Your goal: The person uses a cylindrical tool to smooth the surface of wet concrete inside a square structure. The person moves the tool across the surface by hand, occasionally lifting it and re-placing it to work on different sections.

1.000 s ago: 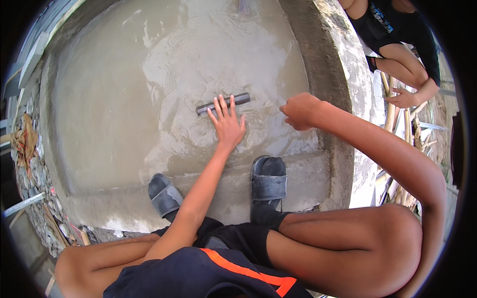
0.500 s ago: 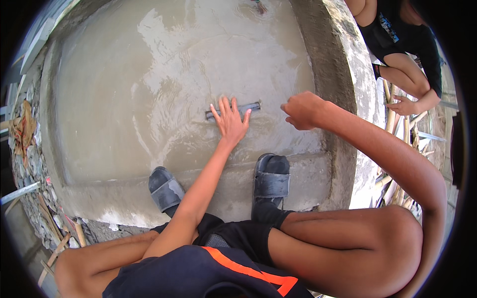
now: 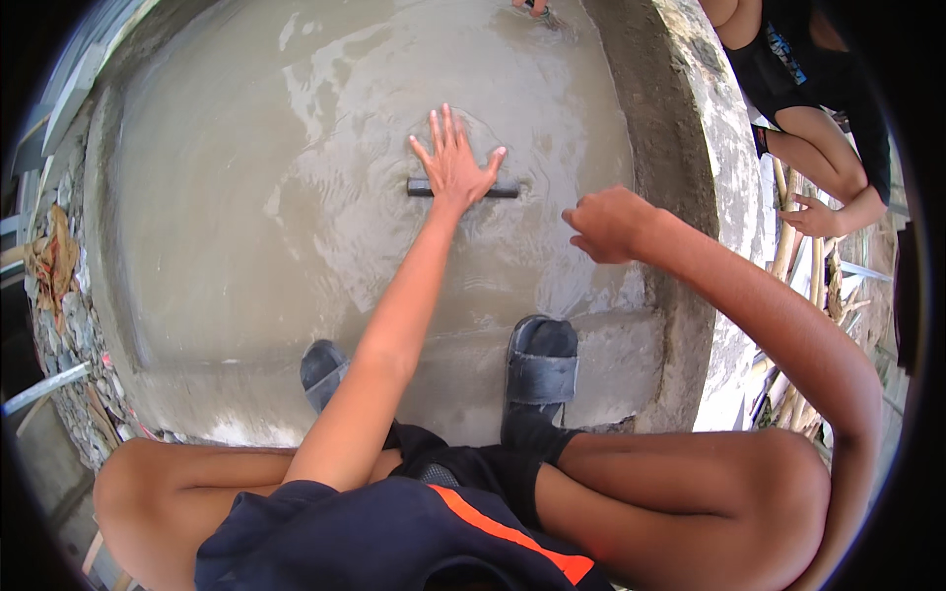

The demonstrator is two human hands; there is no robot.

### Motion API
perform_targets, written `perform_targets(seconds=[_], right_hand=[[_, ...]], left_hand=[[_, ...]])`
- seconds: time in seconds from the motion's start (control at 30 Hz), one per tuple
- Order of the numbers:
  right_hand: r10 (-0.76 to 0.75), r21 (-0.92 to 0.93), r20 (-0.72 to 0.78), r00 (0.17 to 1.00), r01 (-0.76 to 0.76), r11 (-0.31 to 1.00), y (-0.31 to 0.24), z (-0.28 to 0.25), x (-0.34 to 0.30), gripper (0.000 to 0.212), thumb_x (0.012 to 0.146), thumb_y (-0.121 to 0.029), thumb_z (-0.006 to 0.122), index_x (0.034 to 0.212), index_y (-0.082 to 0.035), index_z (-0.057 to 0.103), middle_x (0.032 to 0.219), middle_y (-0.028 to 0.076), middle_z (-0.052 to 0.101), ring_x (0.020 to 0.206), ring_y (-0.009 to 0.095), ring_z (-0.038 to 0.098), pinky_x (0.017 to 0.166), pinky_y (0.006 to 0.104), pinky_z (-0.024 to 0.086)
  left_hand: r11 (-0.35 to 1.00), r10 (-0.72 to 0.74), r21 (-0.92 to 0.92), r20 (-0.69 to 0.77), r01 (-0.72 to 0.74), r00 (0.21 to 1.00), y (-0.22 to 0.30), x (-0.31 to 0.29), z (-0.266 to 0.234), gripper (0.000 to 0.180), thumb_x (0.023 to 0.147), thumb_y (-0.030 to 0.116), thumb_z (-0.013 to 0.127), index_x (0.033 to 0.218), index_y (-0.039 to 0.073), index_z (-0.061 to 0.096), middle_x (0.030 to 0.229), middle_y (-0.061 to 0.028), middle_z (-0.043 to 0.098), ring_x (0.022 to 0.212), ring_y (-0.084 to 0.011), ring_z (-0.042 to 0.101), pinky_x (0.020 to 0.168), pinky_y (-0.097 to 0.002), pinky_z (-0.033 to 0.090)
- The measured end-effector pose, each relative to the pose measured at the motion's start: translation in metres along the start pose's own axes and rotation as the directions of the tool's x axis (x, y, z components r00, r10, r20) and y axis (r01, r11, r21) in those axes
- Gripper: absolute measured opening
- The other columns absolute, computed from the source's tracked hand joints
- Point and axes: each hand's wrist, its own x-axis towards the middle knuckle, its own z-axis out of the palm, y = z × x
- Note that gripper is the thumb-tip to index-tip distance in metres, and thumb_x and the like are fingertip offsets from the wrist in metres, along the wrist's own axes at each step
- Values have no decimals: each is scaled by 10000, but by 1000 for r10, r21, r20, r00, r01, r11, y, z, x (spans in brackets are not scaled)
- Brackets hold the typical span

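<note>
In the head view, your left hand lies across the middle of a dark bar, fingers spread wide, not wrapped around it. The bar sits in murky water, ahead of your sandals. Your right hand hangs right of it, fingers curled; whether they hold anything, I cannot tell.

Straight, narrow dark grey-black bar, lying crosswise in murky grey-brown water. Mid-section hidden by the spread left hand; both ends show, one either side of it, upper face visible.
</note>
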Motion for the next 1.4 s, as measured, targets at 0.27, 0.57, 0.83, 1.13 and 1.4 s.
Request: perform_targets(seconds=[0.27, 0.57, 0.83, 1.13, 1.4], right_hand=[[-60, 343, -27, 998, 65, 937, 21, -11, -3, 299, 867, -280, 541, 893, -8, 663, 930, 190, 660, 902, 346, 640, 776, 445, 510], [-22, 140, 111, 994, 6, 990, 50, 0, 53, 257, 854, -256, 582, 898, -9, 638, 851, 187, 655, 829, 357, 639, 724, 434, 508], [-104, -144, -96, 990, 89, 986, 28, -51, 87, 158, 768, -175, 641, 842, -45, 690, 866, 124, 676, 812, 271, 668, 661, 381, 527], [-180, -205, -224, 958, 135, 969, -36, -89, 43, 175, 749, -145, 656, 905, -93, 715, 966, 82, 686, 896, 234, 671, 671, 367, 530], [-126, -76, -71, 989, 120, 990, -52, -37, 10, 177, 719, -101, 626, 880, -51, 677, 861, 122, 678, 835, 272, 671, 684, 390, 521]], left_hand=[[999, -50, 4, -4, 50, 999, -3, 75, 14, 944, 845, 666, 394, 1455, -13, 153, 1546, -127, 82, 1433, -256, 24, 1100, -595, -8], [999, 45, -24, 137, -42, 990, 31, -37, -7, 886, 865, 608, 432, 1439, -28, 207, 1530, -170, 135, 1426, -296, 77, 1106, -570, 18], [996, -23, -76, 192, 39, 981, 25, -127, -30, 748, 898, 462, 475, 1430, -13, 253, 1515, -175, 187, 1414, -331, 117, 1094, -584, 52], [999, 44, -36, 267, -35, 963, 12, -153, -29, 693, 881, 379, 516, 1440, 51, 269, 1525, -147, 171, 1414, -337, 108, 1090, -591, 76], [996, -83, 46, 196, 75, 977, -44, -60, -61, 822, 878, 598, 423, 1490, 137, 124, 1543, -133, 97, 1427, -314, 36, 1100, -596, 26]])
